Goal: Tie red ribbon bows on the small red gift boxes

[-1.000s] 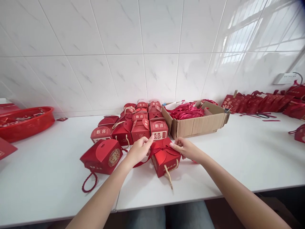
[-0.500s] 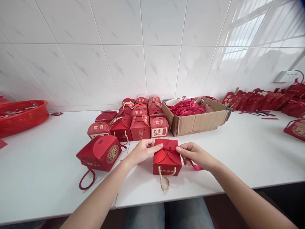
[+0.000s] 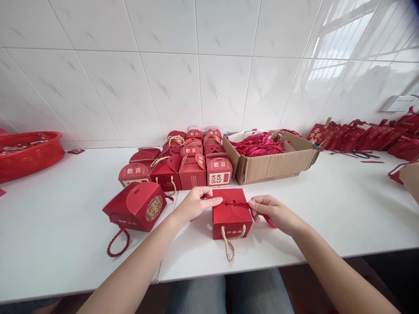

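Note:
A red gift box [image 3: 231, 224] with a cream rope handle stands upright before me on the white table. Across its folded top runs a thin red ribbon [image 3: 240, 204], threaded through the holes. My left hand [image 3: 197, 204] pinches one side of the ribbon, its thumb over the box's left top edge. On the other side, my right hand [image 3: 272, 212] is closed on the ribbon just off the right edge, a loose end hanging below the fingers. Left of my left forearm sits another red box [image 3: 137, 207] with a dark red rope handle.
Several red boxes [image 3: 193, 172] are grouped near the wall. Beside them, a cardboard box [image 3: 275, 168] holds a heap of red ribbons. A red basin [image 3: 31, 159] stands far left. Red bags [image 3: 355, 137] line the right back. Another person's arm [image 3: 410, 181] shows at the right edge.
Both hands have drawn slightly apart, and the ribbon now stretches straighter across the box top. At the right edge another person's arm has come into view, over the red bag there.

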Motion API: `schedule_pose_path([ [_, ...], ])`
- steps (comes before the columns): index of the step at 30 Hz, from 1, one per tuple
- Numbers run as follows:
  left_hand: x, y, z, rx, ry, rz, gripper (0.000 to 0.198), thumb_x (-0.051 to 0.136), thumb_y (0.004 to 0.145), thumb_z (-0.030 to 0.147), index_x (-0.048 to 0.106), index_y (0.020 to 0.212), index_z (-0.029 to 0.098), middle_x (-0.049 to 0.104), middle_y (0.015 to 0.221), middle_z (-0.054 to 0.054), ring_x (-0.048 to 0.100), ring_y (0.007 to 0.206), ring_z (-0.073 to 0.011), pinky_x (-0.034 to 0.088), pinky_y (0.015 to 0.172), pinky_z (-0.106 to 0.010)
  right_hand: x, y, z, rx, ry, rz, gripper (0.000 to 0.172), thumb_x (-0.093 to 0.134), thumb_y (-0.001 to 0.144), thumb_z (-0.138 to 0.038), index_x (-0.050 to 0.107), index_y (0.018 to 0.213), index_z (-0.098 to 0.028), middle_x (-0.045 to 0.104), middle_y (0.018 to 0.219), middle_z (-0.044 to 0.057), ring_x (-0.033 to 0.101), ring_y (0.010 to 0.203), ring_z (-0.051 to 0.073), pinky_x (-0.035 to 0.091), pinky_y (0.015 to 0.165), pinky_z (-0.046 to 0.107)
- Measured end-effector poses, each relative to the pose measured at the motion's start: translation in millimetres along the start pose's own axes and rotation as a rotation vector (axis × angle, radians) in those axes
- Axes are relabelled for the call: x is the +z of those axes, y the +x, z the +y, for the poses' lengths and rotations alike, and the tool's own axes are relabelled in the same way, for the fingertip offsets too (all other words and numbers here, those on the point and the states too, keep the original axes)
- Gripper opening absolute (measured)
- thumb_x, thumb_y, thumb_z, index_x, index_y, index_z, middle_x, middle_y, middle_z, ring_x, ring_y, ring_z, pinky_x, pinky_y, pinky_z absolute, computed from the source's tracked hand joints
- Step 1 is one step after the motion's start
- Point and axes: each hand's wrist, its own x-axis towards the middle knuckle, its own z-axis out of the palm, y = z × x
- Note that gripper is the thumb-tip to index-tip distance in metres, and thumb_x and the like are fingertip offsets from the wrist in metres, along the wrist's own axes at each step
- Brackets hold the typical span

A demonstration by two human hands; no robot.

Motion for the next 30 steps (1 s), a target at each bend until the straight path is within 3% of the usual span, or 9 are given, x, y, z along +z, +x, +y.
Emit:
schedule_pose_path([
  [7, 1.1, -3.3, 8.2, 0.093, 0.106, 0.083, 0.038, 0.070, 0.069, 0.036, 0.036, 0.067, 0.020, 0.033, 0.062, 0.007, 0.033, 0.057, -0.0086, 0.027, 0.055, -0.022, -9.0, -13.3, -6.5, 0.004, 0.195, 0.041, 0.025, 0.069, 0.077, -0.041, 0.064, 0.074, -0.016, 0.055, 0.071, 0.002, 0.047, 0.064, 0.011, 0.038, 0.059, 0.024],
  [10, -2.4, -1.7, 8.0, 0.109, 0.196, 0.116, 0.034, 0.070, 0.068, 0.036, 0.041, 0.072, 0.020, 0.042, 0.067, 0.007, 0.040, 0.062, -0.0101, 0.033, 0.059, -0.023, -11.3, -15.9, -13.1, 0.044, 0.301, -0.009, 0.021, 0.070, 0.077, -0.037, 0.064, 0.080, -0.017, 0.055, 0.068, 0.001, 0.049, 0.061, 0.011, 0.038, 0.056, 0.023],
  [13, -6.7, -0.2, 5.8, 0.115, 0.282, 0.125, 0.032, 0.071, 0.069, 0.037, 0.046, 0.080, 0.021, 0.053, 0.082, 0.003, 0.050, 0.075, -0.0140, 0.040, 0.069, -0.026, -14.3, -17.8, -20.1, 0.020, 0.384, 0.020, 0.024, 0.071, 0.076, -0.030, 0.063, 0.096, -0.019, 0.055, 0.067, -0.001, 0.052, 0.061, 0.010, 0.042, 0.060, 0.024],
  [16, -5.7, -3.0, 9.0, 0.222, 0.444, 0.174, 0.027, 0.070, 0.071, 0.035, 0.052, 0.085, 0.022, 0.056, 0.099, -0.002, 0.052, 0.097, -0.0220, 0.041, 0.086, -0.036, -15.8, -20.1, -26.6, -0.017, 0.375, 0.044, 0.030, 0.069, 0.078, -0.027, 0.059, 0.105, -0.021, 0.060, 0.074, 0.001, 0.054, 0.061, 0.011, 0.044, 0.062, 0.025],
  [19, 3.3, -10.8, 21.3, 0.403, 0.634, 0.223, 0.015, 0.066, 0.076, 0.029, 0.058, 0.087, 0.023, 0.058, 0.106, -0.004, 0.047, 0.110, -0.0265, 0.032, 0.098, -0.045, -10.4, -19.5, -31.5, -0.083, 0.350, -0.005, 0.027, 0.067, 0.080, -0.026, 0.058, 0.105, -0.021, 0.064, 0.080, 0.003, 0.056, 0.065, 0.012, 0.045, 0.065, 0.026],
  [24, 24.2, -17.1, 44.9, 0.506, 0.524, 0.065, 0.024, 0.062, 0.081, 0.041, 0.061, 0.098, 0.024, 0.063, 0.106, -0.004, 0.050, 0.109, -0.0253, 0.031, 0.100, -0.044, 8.0, -10.1, -38.3, -0.208, 0.289, -0.040, 0.022, 0.063, 0.085, -0.028, 0.057, 0.105, -0.021, 0.064, 0.081, 0.001, 0.059, 0.070, 0.011, 0.046, 0.069, 0.025],
  [30, 41.0, -6.3, 50.4, 0.464, 0.403, 0.174, 0.019, 0.062, 0.082, 0.038, 0.063, 0.075, 0.020, 0.066, 0.082, -0.001, 0.059, 0.085, -0.0189, 0.042, 0.088, -0.036, 21.2, -5.0, -48.2, -0.212, 0.143, 0.049, 0.028, 0.065, 0.084, -0.033, 0.055, 0.106, -0.020, 0.066, 0.080, 0.001, 0.062, 0.071, 0.012, 0.048, 0.070, 0.026],
])
